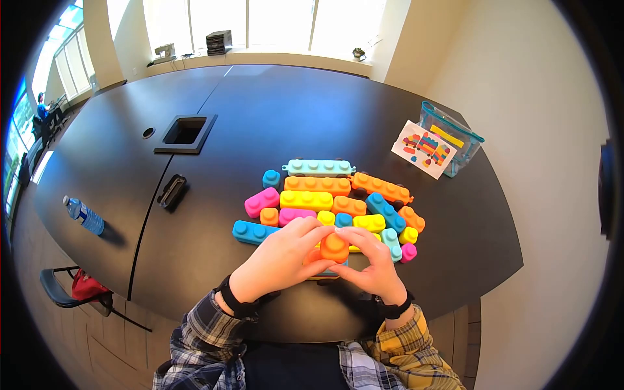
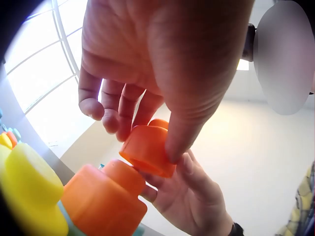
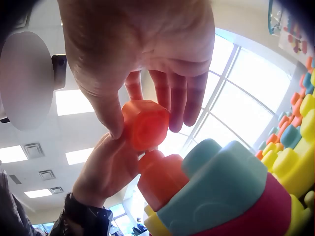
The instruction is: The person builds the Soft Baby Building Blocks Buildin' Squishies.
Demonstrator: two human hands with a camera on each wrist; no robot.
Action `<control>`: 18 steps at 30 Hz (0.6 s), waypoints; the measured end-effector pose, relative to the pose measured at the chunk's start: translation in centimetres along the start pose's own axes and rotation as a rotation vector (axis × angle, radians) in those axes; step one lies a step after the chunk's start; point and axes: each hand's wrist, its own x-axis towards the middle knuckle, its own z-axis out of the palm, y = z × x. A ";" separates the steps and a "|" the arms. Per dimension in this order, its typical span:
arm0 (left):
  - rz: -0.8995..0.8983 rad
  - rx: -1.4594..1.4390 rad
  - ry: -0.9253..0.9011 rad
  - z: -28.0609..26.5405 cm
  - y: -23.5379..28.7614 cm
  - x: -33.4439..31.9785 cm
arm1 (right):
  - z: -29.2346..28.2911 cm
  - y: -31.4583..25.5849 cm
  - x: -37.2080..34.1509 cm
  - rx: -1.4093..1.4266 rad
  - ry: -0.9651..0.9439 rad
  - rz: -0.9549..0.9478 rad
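Between both hands is a small orange toy block (image 1: 335, 247), tilted, its hollow underside showing in the right wrist view. My left hand (image 1: 281, 255) pinches it from one side with thumb and fingertips. From the other side, the thumb and fingers of my right hand (image 1: 369, 265) grip the same block. Close under it stands another orange block (image 2: 106, 199), its stud right by the held block's lower rim. That lower block sits beside a light blue block (image 3: 216, 184), which rests on a magenta block (image 3: 263, 211). A yellow block (image 2: 32, 189) is nearby in the left wrist view.
Several colored blocks lie beyond the hands, including a long yellow block (image 1: 305, 200) and a light blue wheeled base (image 1: 318, 168). A picture card (image 1: 424, 149) leans by a clear pouch (image 1: 465, 146). A black case (image 1: 172, 192) and water bottle (image 1: 84, 216) are on the left.
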 end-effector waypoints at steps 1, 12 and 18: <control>0.000 0.000 0.000 -0.1 0.1 -0.1 | -0.2 0.1 -0.2 0.000 0.008 0.026; -0.254 0.101 -0.153 -0.7 -3.4 -6.1 | -0.1 2.4 -3.2 0.123 -0.045 0.165; -0.242 0.086 -0.092 -0.5 -3.4 -6.0 | 0.7 3.0 -3.5 0.078 -0.039 0.085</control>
